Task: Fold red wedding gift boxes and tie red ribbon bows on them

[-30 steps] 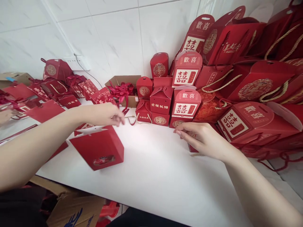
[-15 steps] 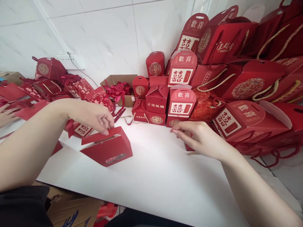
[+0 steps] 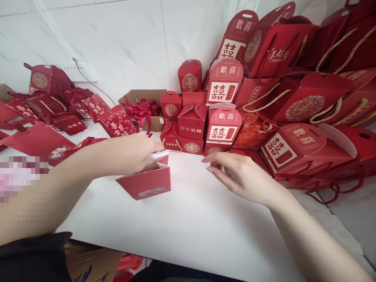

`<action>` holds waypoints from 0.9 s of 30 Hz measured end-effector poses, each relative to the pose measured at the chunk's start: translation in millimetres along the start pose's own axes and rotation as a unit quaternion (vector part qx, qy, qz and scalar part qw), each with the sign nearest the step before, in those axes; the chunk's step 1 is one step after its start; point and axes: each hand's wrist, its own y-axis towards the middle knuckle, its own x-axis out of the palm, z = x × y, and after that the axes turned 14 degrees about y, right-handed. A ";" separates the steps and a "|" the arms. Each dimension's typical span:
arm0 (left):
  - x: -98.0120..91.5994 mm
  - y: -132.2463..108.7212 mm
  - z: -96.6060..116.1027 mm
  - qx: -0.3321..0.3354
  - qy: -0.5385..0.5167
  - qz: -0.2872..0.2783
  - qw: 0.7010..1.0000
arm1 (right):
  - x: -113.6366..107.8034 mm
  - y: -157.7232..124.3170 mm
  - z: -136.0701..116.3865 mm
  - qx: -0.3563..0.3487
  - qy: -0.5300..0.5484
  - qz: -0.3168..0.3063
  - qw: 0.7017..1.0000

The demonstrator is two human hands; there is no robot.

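My left hand [image 3: 138, 150] is at the open top of a red box [image 3: 147, 182], its fingers bent down at the box's far side and partly inside. The box sits left of centre over the white table [image 3: 188, 219], its white inner flaps showing and an oval window low on its front. To the right, my right hand [image 3: 227, 170] is held over the table with thumb and fingers apart, holding nothing. Just behind it stand red boxes with white labels [image 3: 223, 129].
Stacked red gift boxes with rope handles [image 3: 305, 98] fill the right side. A cardboard box of red ribbons [image 3: 164, 96] stands at the back. More red boxes [image 3: 49, 80] and flat red pieces [image 3: 38, 139] lie at the left, below a wall socket [image 3: 73, 72].
My left hand has moved right and reached into the top of the red box, which has turned and opened wider. The other person's hand at the left edge no longer shows.
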 end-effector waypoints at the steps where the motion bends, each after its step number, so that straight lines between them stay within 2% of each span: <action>1: -3.2 3.7 8.2 0.029 -0.005 0.004 1.000 | 2.9 -0.1 -1.7 -0.020 -0.005 -0.006 1.000; 4: -8.3 13.8 34.7 0.089 -0.047 0.044 0.994 | 8.7 -1.4 -9.6 -0.060 -0.036 -0.047 0.996; 7: -3.3 19.3 57.2 0.093 -0.065 0.113 0.987 | 5.5 -6.5 -20.0 -0.054 -0.101 -0.080 0.990; 9: 2.4 20.5 66.2 0.093 -0.073 0.133 0.984 | -0.9 -12.4 -27.1 -0.041 -0.149 -0.094 0.983; 14: 10.5 20.4 64.8 0.144 -0.058 0.102 0.983 | -15.1 -25.3 -41.0 0.004 -0.190 -0.146 0.971; 17: 10.7 20.1 54.8 0.146 -0.055 0.076 0.985 | -16.3 -28.3 -45.1 0.011 -0.168 -0.170 0.971; 21: 8.7 18.8 45.4 0.172 -0.079 0.012 0.982 | -13.1 -30.2 -47.1 0.038 -0.162 -0.203 0.965; 23: 8.1 18.8 43.6 0.181 -0.101 -0.013 0.978 | -11.0 -28.8 -46.4 0.029 -0.160 -0.191 0.968; 24: 8.1 19.4 43.0 0.177 -0.110 -0.015 0.978 | -10.0 -26.9 -45.2 0.019 -0.160 -0.167 0.973; 27: 10.1 23.8 40.4 0.146 -0.120 0.003 0.982 | -7.2 -16.9 -36.4 0.004 -0.187 -0.028 0.982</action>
